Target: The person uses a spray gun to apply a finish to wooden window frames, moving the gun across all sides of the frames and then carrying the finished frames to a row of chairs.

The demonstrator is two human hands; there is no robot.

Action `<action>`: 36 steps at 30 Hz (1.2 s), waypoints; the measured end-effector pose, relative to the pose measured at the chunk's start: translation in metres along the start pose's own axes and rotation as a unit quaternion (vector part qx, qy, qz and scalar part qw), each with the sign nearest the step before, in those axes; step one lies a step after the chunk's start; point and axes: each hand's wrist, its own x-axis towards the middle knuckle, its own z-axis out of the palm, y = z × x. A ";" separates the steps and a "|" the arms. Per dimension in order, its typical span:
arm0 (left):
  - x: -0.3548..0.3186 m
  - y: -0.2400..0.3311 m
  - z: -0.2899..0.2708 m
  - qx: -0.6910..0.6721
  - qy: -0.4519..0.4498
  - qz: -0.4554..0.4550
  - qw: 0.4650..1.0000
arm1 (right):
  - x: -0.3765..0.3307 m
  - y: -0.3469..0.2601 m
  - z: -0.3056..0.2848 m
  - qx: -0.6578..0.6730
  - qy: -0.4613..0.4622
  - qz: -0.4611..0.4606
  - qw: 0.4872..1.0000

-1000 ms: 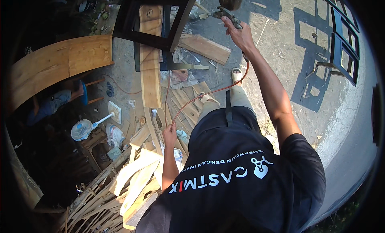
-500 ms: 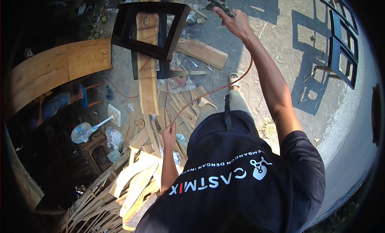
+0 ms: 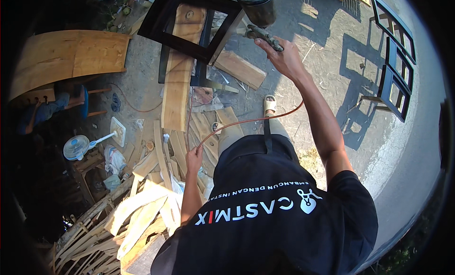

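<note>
My right hand [image 3: 286, 59], arm stretched ahead, is closed around the handle of a spray gun [image 3: 265, 37]. The gun's dark, paint-stained cup [image 3: 258, 9] stands close to the right side of a dark-stained rectangular wooden frame [image 3: 201, 52]. From the gun hand a red-brown air hose [image 3: 246, 118] curves back to my left hand [image 3: 194, 159], whose fingers are closed on it. The frame lies tilted across a long wooden plank [image 3: 176, 107] and a second dark piece. Whether spray is leaving the gun cannot be seen.
Loose boards [image 3: 239, 69] and a scrap wood pile [image 3: 137, 213] lie around my feet and left side. A fan [image 3: 78, 147] stands at left, near a seated person [image 3: 42, 109] and a large wooden panel [image 3: 71, 57]. Dark frames [image 3: 395, 81] stand far right.
My right hand and the spray gun sit lower in the picture, and the cup shows more fully. The view has shifted slightly; both hands keep their hold.
</note>
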 end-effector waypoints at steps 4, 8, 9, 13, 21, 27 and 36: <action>0.011 -0.047 -0.007 -0.017 -0.013 0.014 1.000 | -0.043 -0.026 0.038 -0.014 -0.019 0.011 1.000; 0.023 -0.104 -0.024 -0.034 -0.031 0.027 0.999 | -0.093 -0.045 0.091 -0.025 0.004 0.016 1.000; 0.027 -0.119 -0.030 -0.036 -0.036 0.035 0.998 | -0.104 -0.050 0.103 -0.034 0.005 0.025 0.999; 0.045 -0.180 -0.062 -0.022 -0.055 0.059 0.997 | -0.149 -0.056 0.161 -0.081 0.058 0.029 0.995; 0.061 -0.263 -0.130 0.012 -0.077 0.090 0.993 | -0.180 -0.086 0.232 -0.093 0.158 0.114 0.976; 0.065 -0.268 -0.145 -0.012 -0.065 0.113 0.991 | -0.143 -0.117 0.209 -0.105 0.159 0.117 0.975; 0.055 -0.229 -0.156 -0.073 0.007 0.130 0.989 | 0.003 -0.135 0.212 -0.111 0.051 0.042 0.992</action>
